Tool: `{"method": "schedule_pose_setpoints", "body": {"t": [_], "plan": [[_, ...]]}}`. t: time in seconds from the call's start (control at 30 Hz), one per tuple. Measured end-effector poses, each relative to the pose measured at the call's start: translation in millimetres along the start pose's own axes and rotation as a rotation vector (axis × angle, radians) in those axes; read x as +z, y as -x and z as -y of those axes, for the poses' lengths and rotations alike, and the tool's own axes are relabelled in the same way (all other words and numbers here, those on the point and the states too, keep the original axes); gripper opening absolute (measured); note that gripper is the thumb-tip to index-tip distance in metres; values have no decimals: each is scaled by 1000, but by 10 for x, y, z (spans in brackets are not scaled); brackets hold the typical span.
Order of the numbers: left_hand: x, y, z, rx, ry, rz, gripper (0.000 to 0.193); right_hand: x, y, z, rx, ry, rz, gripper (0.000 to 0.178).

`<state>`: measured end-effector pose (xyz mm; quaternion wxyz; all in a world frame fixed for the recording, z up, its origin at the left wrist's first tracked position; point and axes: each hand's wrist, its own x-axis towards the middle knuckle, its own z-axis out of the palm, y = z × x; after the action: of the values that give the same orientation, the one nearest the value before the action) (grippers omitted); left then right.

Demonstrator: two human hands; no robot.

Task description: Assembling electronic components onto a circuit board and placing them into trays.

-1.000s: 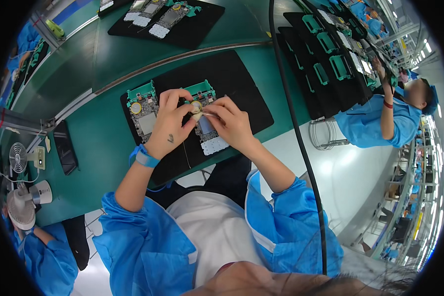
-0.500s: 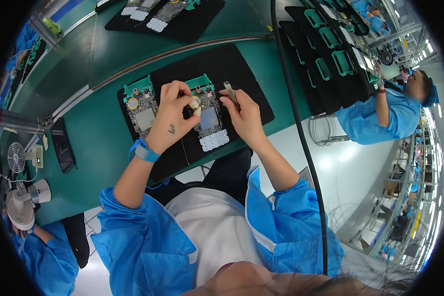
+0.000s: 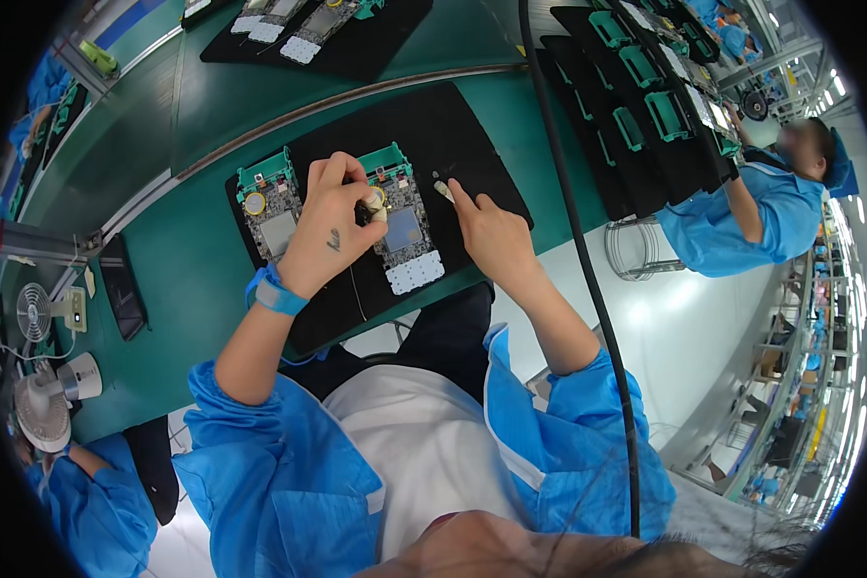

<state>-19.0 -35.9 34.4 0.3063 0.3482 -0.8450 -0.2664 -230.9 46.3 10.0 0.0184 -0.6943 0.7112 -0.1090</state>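
While the left hand (image 3: 329,231) bends over the right-hand circuit board (image 3: 406,231), its thumb and forefinger come nearly together beside the round coin cell at that board's upper end; whether anything is pinched between these fingers is hidden. The right hand (image 3: 496,241) hangs just right of the board, forefinger stretched out and the rest curled under. A small pale piece (image 3: 443,190) shows at its tip, too small to tell whether it is held, touched or merely a finger cover.

Fine handwork around the coin cell seems to be the step in hand, the left hand doing the close part. As I judge it, the next move calls for a light, exact touch, clear of the neighbouring components.

Both this board and the left-hand circuit board (image 3: 279,229), partly covered by the left hand, lie on a black mat (image 3: 477,144) on the green table (image 3: 183,289), each with a teal bracket at its upper end. Beyond, another black mat (image 3: 385,43) carries more boards; to the right, stacked black trays (image 3: 602,159) hold teal brackets.
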Motion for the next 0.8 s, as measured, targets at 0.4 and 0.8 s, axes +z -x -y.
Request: {"method": "schedule_pose_setpoints", "body": {"t": [0.4,0.8], "plan": [[6,-14,-22,2,-38,0,24,69,100,261,-246,-465,-83,48],[-45,-40,-36,-5,-4,65,23,77,110,162,-167,-763,-121,45]]}}
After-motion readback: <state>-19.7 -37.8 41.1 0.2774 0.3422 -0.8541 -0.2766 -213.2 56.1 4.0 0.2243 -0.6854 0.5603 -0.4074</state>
